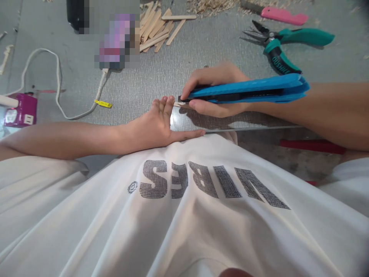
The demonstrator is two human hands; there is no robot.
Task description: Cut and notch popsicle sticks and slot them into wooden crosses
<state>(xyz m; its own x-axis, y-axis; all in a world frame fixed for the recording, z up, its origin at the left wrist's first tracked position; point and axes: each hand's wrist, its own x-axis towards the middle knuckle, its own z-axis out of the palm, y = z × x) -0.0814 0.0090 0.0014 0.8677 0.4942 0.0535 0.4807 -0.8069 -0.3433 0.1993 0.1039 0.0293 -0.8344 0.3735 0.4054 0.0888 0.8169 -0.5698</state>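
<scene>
My left hand rests at the table's near edge, thumb stretched out to the right along it. Its bent fingertips press on a thin wooden craft stick, most of which is hidden. In my right hand is a blue and black utility knife, gripped near its front end. The knife's tip meets the stick just right of my left fingertips. My right thumb and index finger close around the front of the knife, and its blue body lies back over my right wrist.
Loose craft sticks lie in a pile at the back, beside wood shavings. Green-handled pliers and a pink-handled knife are at back right. A white cable runs from a blurred phone towards a purple box.
</scene>
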